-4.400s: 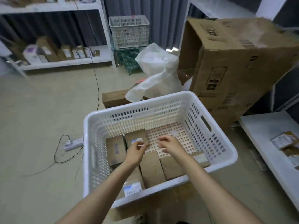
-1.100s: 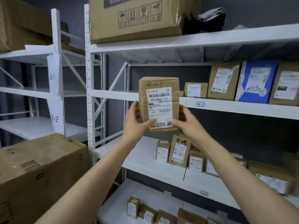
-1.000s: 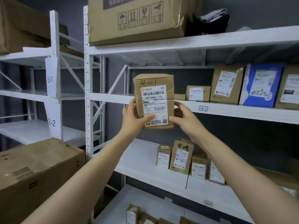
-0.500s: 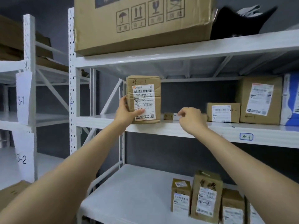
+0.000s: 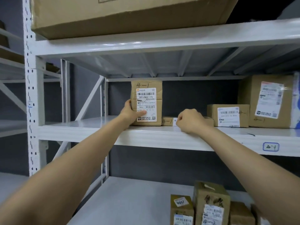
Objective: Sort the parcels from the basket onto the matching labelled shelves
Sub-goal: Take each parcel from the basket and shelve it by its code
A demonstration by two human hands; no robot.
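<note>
The parcel [image 5: 146, 103] marked 4-1 is stood upright on the shelf [image 5: 146, 135] tagged 4-1 [image 5: 270, 146], its long axis vertical and its label turned outward. It is clasped at its lower left edge by the left hand [image 5: 131, 113], the nearer hand. Just right of the parcel, the right hand [image 5: 190, 119] is curled shut on the flat carton [image 5: 168, 121] lying beside it. The release is judged to hinge on the parcel standing unaided.
</note>
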